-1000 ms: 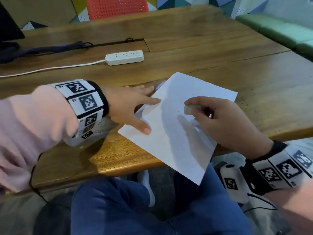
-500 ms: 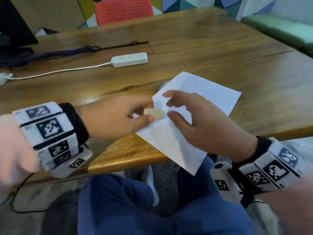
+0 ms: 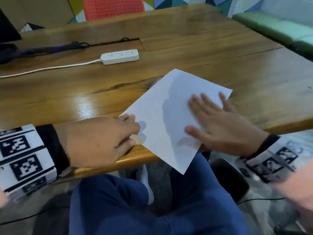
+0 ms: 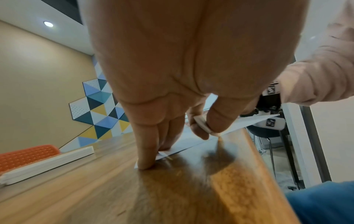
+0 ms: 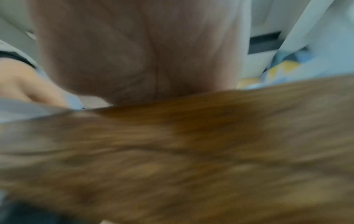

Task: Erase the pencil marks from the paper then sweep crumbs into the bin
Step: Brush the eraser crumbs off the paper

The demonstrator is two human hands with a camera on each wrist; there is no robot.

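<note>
A white sheet of paper (image 3: pixel 167 116) lies at an angle on the wooden table (image 3: pixel 186 53), with its near corner hanging over the front edge. My left hand (image 3: pixel 132 131) is at the sheet's left corner and pinches a small pale eraser (image 3: pixel 138 139) between thumb and forefinger; the left wrist view shows the eraser (image 4: pixel 202 124) in that pinch while the other fingers (image 4: pixel 147 151) press the paper's corner (image 4: pixel 164 153). My right hand (image 3: pixel 206 112) lies flat on the right half of the sheet, fingers spread and blurred by motion. Faint specks dot the paper.
A white power strip (image 3: pixel 120 56) with its cord lies further back on the table. Behind the table stands a red chair (image 3: pixel 113 7). A dark cloth (image 3: pixel 33 50) lies at the back left. A dark round object (image 3: pixel 228 178) sits on the floor under the table edge.
The eraser has passed from my right hand to my left. My right hand has opened flat on the paper's right half. My left hand has moved to the sheet's left corner.
</note>
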